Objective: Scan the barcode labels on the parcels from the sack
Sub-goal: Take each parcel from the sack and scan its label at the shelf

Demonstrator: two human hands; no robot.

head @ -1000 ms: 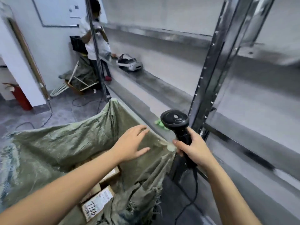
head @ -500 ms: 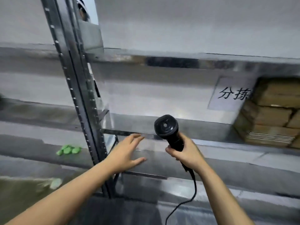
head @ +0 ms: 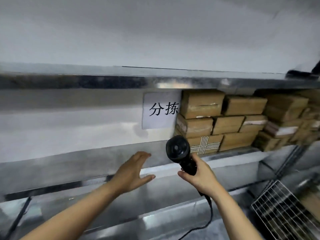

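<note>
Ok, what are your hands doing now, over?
Left hand open, holding nothing. Right hand grips black scanner. No sack in view; stacked cardboard parcels on metal shelf. Nothing in the way.

bare shelf [head: 72,163] left, stacked parcels [head: 230,122] right

A long shiny metal shelf [head: 97,161] runs across the view, its bare left stretch blurred and reflecting light. On its right part sits a stack of brown cardboard parcels [head: 230,118], packed tight in about three layers, reaching close up under the metal shelf above [head: 121,80]. The lowest front box, a brown carton with striped tape crossed over its face [head: 206,144], rests right at the shelf's edge. Behind the stack's left end, a white paper sign with black characters [head: 160,110] hangs on the back wall.
</note>
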